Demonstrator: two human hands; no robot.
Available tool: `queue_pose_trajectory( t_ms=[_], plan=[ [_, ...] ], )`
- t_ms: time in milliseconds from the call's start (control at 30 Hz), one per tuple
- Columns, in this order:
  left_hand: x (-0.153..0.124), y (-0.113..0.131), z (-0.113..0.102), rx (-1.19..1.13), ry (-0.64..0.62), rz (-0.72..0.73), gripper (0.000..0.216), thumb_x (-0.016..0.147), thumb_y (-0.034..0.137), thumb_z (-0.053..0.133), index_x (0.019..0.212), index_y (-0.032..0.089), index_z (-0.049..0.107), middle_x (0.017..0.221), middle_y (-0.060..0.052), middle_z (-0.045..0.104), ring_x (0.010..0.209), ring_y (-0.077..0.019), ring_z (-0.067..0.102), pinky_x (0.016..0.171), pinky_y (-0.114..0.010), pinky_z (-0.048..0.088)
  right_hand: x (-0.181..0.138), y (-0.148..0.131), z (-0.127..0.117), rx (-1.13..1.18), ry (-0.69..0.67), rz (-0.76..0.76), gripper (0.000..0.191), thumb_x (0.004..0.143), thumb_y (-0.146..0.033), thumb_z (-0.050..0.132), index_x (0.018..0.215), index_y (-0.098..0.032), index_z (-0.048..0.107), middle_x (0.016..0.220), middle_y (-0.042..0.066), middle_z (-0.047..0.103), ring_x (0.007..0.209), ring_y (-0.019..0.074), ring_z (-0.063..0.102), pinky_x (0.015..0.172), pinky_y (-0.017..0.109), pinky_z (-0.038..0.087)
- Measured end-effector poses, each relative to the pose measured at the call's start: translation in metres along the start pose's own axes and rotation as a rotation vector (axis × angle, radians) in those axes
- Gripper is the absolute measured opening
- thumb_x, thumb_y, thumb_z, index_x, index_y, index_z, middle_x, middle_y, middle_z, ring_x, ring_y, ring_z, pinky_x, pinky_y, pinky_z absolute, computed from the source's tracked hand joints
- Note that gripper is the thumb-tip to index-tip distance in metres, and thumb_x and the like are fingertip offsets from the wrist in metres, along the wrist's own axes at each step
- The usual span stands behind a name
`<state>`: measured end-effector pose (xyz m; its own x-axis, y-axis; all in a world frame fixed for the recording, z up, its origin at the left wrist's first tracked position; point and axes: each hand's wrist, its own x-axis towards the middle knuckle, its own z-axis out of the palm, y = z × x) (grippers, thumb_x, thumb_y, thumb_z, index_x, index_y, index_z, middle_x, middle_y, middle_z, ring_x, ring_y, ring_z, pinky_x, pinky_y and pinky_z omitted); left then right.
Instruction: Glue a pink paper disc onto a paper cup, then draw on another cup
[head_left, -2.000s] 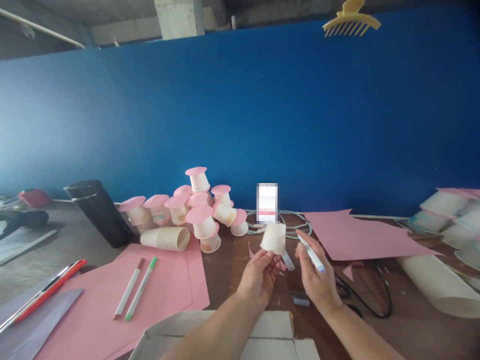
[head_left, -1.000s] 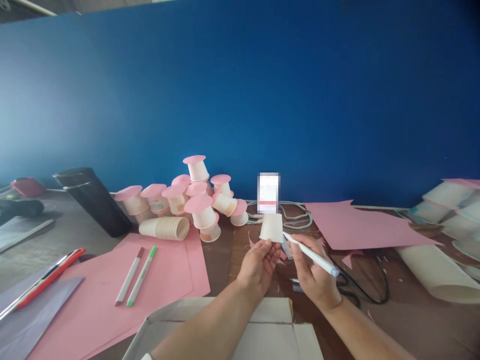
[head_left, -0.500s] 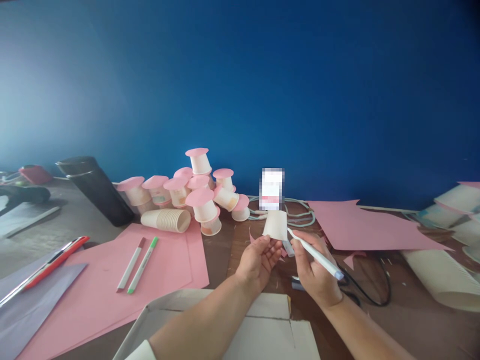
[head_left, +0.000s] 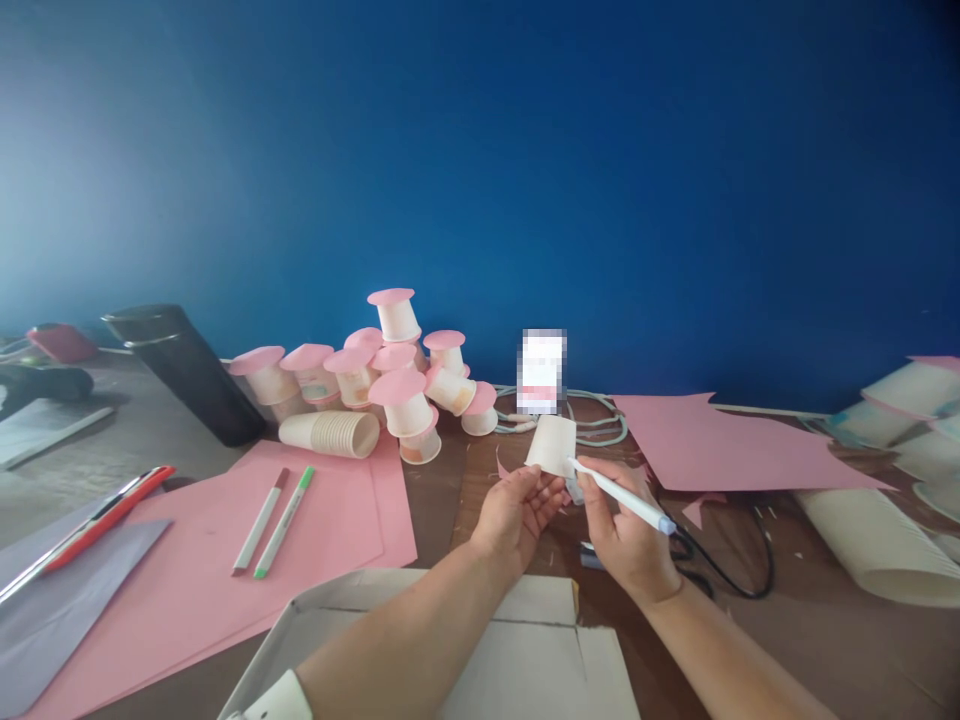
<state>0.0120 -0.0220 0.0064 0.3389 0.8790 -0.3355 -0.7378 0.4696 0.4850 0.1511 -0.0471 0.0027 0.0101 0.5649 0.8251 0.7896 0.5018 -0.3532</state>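
Observation:
My left hand (head_left: 516,512) pinches a small white paper cup (head_left: 551,445) by its rim and holds it upside down above the brown table. My right hand (head_left: 626,535) grips a white marker (head_left: 621,497) like a pen, its tip touching the cup's side. A marker cap (head_left: 574,490) sticks out between the two hands; which hand has it I cannot tell.
A heap of cups with pink paper tops (head_left: 390,378) and a lying stack of cups (head_left: 330,433) sit behind pink paper sheets (head_left: 225,560) bearing two markers (head_left: 271,522). A black tumbler (head_left: 187,375), cardboard box (head_left: 525,660), cables (head_left: 720,570), more pink paper (head_left: 720,440) and cup stacks (head_left: 877,545) surround.
The marker tip has come to the cup's side. My view has tipped down a little, so the table and hands sit slightly higher in the picture.

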Motion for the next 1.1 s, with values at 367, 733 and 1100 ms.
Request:
queue_pose_trajectory(
  t_ms=[367,733,1100],
  plan=[
    [0.0007,-0.0015,0.0007,0.003,0.001,-0.009,0.007,0.082,0.015,0.06,0.08,0.008,0.06,0.078,-0.012,0.068,0.075,-0.0162,0.068,0.073,-0.026,0.056,0.0,0.0002,0.0004,-0.009,-0.036,0.028,0.02,0.088,-0.019,0.055,0.107,-0.019,0.058,0.095,0.007,0.066,0.088,0.0207,0.061,0.08,0.037,0.049],
    [-0.0003,-0.0016,0.0003,0.014,-0.024,0.005,0.009,0.081,0.017,0.062,0.082,0.007,0.061,0.079,-0.011,0.068,0.075,-0.0159,0.068,0.074,-0.025,0.055,0.0013,-0.0024,-0.0002,-0.023,-0.031,0.027,0.019,0.088,-0.022,0.054,0.106,-0.019,0.059,0.093,0.008,0.067,0.086,0.0208,0.062,0.079,0.036,0.05],
    [0.0003,-0.0017,-0.0016,0.019,-0.055,0.013,0.008,0.08,0.017,0.063,0.082,0.009,0.062,0.079,-0.011,0.068,0.078,-0.0166,0.068,0.074,-0.025,0.055,0.0006,-0.0052,-0.0005,-0.024,-0.024,0.014,0.019,0.088,-0.022,0.055,0.107,-0.019,0.058,0.093,0.007,0.066,0.086,0.0203,0.062,0.079,0.037,0.05]
  ],
)
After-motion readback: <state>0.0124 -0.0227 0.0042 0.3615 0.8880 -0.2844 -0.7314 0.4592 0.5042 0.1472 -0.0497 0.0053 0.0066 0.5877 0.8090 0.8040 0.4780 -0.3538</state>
